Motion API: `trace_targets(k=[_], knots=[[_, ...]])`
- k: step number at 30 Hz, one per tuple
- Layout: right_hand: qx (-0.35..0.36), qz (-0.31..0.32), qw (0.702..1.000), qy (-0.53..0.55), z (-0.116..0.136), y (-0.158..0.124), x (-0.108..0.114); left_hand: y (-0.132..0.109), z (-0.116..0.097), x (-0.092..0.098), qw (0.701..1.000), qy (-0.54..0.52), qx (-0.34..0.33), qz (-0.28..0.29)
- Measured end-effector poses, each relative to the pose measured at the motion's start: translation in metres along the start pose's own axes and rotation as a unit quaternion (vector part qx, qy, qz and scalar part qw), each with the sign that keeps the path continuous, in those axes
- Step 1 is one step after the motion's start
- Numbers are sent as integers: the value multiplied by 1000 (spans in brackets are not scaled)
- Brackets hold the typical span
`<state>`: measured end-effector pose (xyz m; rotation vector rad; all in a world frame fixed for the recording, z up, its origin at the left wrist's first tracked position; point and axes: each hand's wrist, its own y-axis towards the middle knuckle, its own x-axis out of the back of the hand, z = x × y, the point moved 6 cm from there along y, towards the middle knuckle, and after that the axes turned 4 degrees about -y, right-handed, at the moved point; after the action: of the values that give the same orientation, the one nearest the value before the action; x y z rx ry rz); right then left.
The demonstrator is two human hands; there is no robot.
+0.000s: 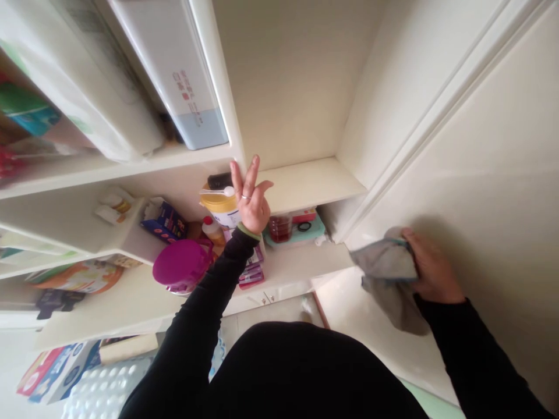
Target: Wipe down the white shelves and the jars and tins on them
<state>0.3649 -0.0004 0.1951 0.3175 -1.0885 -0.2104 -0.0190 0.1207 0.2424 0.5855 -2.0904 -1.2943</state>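
Note:
My left hand (253,201) is raised at the upright edge of the shelf unit, its fingers spread and holding nothing. Behind it stands a yellow-lidded can (218,205) with a white scoop (222,191) on top. Over on the right, my right hand (432,262) is closed around a grey cloth (386,262), which hangs down in folds close to the pale side panel (493,192). Part of the cloth is hidden by the fingers.
A pink-lidded tub (183,265), a dark blue box (165,220) and a red-capped bottle (212,230) stand on the lower left shelf. A red jar (280,228) sits in the corner compartment. A tall white box (174,75) fills the upper shelf.

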Motion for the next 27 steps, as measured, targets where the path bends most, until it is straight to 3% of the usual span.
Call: trace_targets(k=[4,6,8,10,15,18,24,27], knots=[[-109,-157,981,35,29,22,18,1,3,-1,1000,-23,9,2],[-51,-169,984,-7,52,46,14,1,3,-1,999,-30,9,5],[49,-104,990,-84,71,76,-1,1,1,0,1000,-28,7,5],[103,-19,982,-155,76,99,-17,1,-1,2,1000,-18,-2,-4],[90,95,957,-259,76,129,-36,-3,-3,3,1000,-24,-8,-13],[91,124,953,-261,81,152,-48,-5,1,2,999,-35,13,-3],[93,119,968,-202,80,232,-87,-7,8,-2,997,-62,39,25],[73,118,974,-180,79,243,-91,-4,2,2,999,-47,6,-15]])
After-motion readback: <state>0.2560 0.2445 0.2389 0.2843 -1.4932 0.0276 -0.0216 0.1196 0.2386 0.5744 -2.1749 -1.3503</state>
